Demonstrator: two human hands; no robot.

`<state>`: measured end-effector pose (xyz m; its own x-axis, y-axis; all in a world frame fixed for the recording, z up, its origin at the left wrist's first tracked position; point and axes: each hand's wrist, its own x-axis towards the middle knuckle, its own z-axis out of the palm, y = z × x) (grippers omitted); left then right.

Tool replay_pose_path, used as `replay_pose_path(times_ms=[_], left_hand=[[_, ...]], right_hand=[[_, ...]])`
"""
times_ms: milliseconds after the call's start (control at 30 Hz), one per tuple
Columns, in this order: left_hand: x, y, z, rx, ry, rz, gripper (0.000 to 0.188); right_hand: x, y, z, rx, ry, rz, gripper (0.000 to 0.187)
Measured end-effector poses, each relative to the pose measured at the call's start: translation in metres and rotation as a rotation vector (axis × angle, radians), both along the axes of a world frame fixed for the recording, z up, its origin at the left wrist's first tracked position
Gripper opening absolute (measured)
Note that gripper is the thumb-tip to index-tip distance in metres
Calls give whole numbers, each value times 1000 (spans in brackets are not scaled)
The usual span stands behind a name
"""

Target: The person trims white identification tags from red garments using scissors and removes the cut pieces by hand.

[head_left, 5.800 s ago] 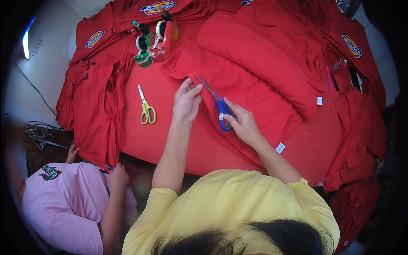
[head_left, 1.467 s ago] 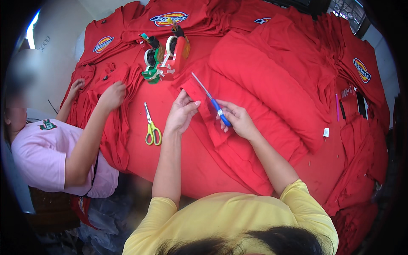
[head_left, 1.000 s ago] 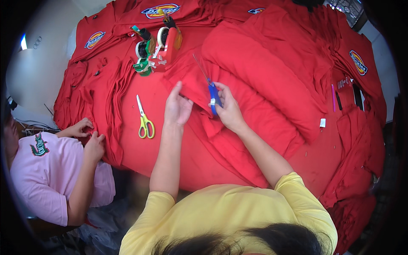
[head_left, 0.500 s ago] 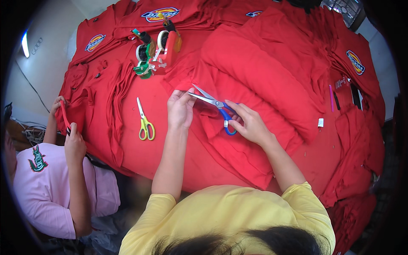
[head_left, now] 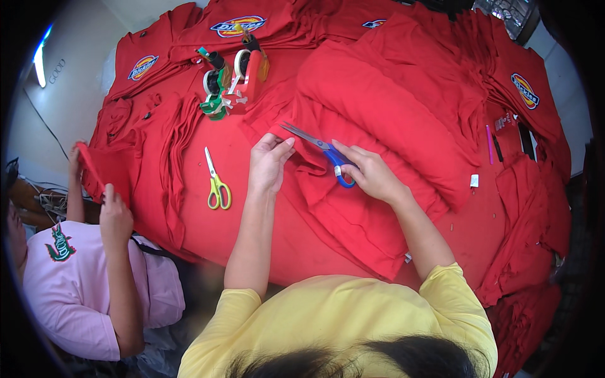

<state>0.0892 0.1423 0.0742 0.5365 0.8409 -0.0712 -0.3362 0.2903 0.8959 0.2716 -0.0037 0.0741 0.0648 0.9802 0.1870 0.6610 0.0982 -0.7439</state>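
Observation:
My right hand (head_left: 373, 173) grips a pair of blue-handled scissors (head_left: 332, 157), fingers and thumb at the handles. The blades point up and left and lie nearly closed, just past the fingertips of my left hand (head_left: 268, 165). That hand is raised with thumb and fingers pinched together; whatever is between them is too small or hidden to make out. Under and beyond both hands spreads a rumpled red garment (head_left: 343, 205), with a thick folded red cloth bundle (head_left: 391, 94) behind it.
Yellow-handled scissors (head_left: 218, 192) lie to the left on the red tabletop (head_left: 214, 242). Farther back stand a green tape dispenser (head_left: 214, 107) and a red one (head_left: 252, 79). Stacked red shirts (head_left: 151, 151) line the table. At left, a person in pink (head_left: 82, 283) holds red fabric.
The scissor blades have swung from open to nearly closed, and my right hand has moved slightly. My left hand stays almost in place. At left, the other person's red fabric has shifted and spread wider.

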Motion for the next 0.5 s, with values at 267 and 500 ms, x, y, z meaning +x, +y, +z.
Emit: replay_pose_path(times_ms=[267, 500], left_hand=[[1, 0, 0, -21, -9, -9, 16], [-46, 47, -27, 156, 494, 10, 9]], right_hand=[[-3, 1, -1, -40, 197, -10, 48], [1, -53, 1, -103, 726, -72, 51]])
